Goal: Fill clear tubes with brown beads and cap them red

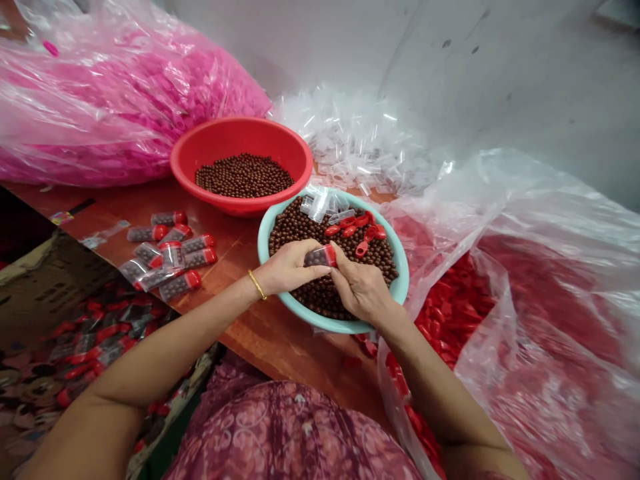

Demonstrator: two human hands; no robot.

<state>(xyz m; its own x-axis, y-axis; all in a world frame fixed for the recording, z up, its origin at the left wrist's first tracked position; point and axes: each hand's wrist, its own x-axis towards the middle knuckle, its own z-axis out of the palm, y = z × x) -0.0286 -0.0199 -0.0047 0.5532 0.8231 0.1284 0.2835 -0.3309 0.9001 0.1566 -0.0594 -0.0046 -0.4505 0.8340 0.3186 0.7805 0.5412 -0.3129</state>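
Note:
Over the light blue basin (264,248), my left hand (290,268) is closed around a clear tube (316,257) filled with brown balls. My right hand (361,283) pinches the red cap (330,255) at the tube's right end. Brown balls (320,297) fill much of the basin under both hands. On top of the balls lie several loose red caps (364,244) and several clear tubes (323,203) that look unfilled. Left of the basin, several capped tubes (181,285) with dark contents lie in a loose group on the table.
A red basin (185,160) of brown balls stands behind. Clear tubes (355,140) are heaped by the wall. A bag of pink pieces (125,100) sits back left, a plastic bag (540,300) with red caps at right. Below the table's left edge, a box holds filled tubes (100,340).

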